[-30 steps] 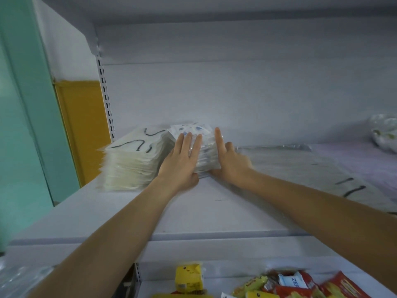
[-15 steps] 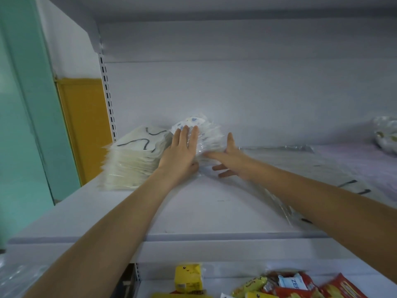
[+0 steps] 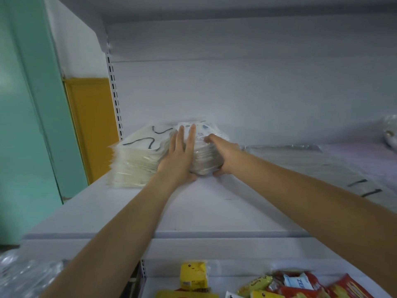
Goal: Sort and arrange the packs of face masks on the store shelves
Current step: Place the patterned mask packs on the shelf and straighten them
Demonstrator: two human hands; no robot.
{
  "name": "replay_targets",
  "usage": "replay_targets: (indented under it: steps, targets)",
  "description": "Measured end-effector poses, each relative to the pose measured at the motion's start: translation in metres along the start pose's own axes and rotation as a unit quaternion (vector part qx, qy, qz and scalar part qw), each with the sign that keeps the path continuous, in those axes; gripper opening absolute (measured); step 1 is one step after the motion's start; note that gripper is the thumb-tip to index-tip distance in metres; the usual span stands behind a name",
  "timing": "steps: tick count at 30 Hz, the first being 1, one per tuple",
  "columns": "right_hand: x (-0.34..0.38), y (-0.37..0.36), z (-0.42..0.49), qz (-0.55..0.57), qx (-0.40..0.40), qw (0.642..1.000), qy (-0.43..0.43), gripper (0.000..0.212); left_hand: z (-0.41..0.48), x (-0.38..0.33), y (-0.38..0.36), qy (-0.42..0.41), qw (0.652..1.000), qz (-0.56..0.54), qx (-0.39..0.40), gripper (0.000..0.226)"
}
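Upper shelf [image 3: 193,211], white, left end. 2 stacks of bagged face masks sit side by side near the back panel [image 3: 236,93]. The left hand covers the seam, so I cannot tell whether they touch.

Cream stack [image 3: 137,162]: leftmost, just beside the slotted upright [image 3: 115,100]. Black ear loops show on the top pack, edges a bit ragged.

Blue-printed stack [image 3: 204,153]: just right of the cream one, resting on the shelf between both hands.

Left hand [image 3: 179,158]: fingers straight and close together, pointing up and away, palm flat against the stack's near-left face, heel at shelf level. It grips nothing.

Right hand [image 3: 226,154]: curled round the stack's right side, fingertips [image 3: 209,139] over the top edge, thumb low at the base. Clamped on the stack.

Hands apart, with the stack filling the gap between them.

Right of the hands: flat clear packs [image 3: 318,166] lie across the shelf with black loops visible through the film. Crumpled bag [image 3: 390,134] at far right, contents unclear.

Below the shelf: 1 yellow pack [image 3: 193,276] upright, red and yellow snack packets [image 3: 300,284] heaped to its right. Clear plastic [image 3: 23,276] at lower left, blurred.

Past the shelf's left end: green wall [image 3: 21,125], yellow panel [image 3: 94,125]
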State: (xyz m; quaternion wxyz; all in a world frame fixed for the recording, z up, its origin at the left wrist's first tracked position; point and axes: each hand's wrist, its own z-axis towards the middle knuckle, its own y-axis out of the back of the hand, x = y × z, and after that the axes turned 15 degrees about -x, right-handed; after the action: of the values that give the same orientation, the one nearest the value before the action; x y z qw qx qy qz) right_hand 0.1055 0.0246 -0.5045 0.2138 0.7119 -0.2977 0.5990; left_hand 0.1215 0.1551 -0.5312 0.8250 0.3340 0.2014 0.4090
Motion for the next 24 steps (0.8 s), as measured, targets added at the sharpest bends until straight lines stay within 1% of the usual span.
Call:
replay_targets:
  steps: [3, 7, 8, 10, 12, 14, 16, 19, 22, 24]
  targets:
    - [0.0, 0.004, 0.006, 0.013, -0.004, 1.0, 0.0, 0.071, -0.003, 0.007, 0.001, 0.005, 1.0, 0.013, -0.008, 0.118]
    - [0.003, 0.02, 0.02, -0.007, -0.012, 0.999, 0.039, 0.074, -0.005, 0.008, 0.0, 0.006, 0.998, 0.054, 0.013, 0.105]
    - [0.006, 0.024, 0.023, -0.016, -0.011, 0.998, 0.053, 0.076, -0.005, 0.008, -0.001, 0.005, 0.998, 0.063, 0.018, 0.097]
    - [0.013, 0.033, 0.025, -0.032, 0.0, 0.997, 0.077, 0.083, -0.004, 0.008, -0.003, 0.007, 0.996, 0.085, 0.024, 0.074]
    - [0.018, 0.041, 0.032, -0.043, 0.018, 0.995, 0.087, 0.09, -0.003, 0.008, -0.003, 0.013, 0.993, 0.113, 0.036, 0.06]
    - [0.021, 0.05, 0.034, -0.055, 0.031, 0.992, 0.111, 0.082, -0.002, 0.007, -0.002, 0.005, 0.989, 0.136, 0.056, 0.049]
    - [0.022, 0.057, 0.038, -0.076, 0.039, 0.987, 0.139, 0.08, -0.001, 0.006, -0.002, -0.011, 0.986, 0.15, 0.073, 0.038]
    - [0.024, 0.065, 0.046, -0.134, 0.044, 0.967, 0.213, 0.084, -0.003, 0.008, -0.003, -0.019, 0.982, 0.165, 0.093, 0.036]
    - [0.027, 0.077, 0.053, -0.215, 0.048, 0.928, 0.301, 0.087, -0.004, 0.009, 0.0, 0.005, 0.986, 0.138, 0.098, 0.038]
    - [0.026, 0.086, 0.054, -0.264, 0.062, 0.901, 0.338, 0.088, -0.003, 0.009, 0.003, 0.022, 0.989, 0.111, 0.099, 0.036]
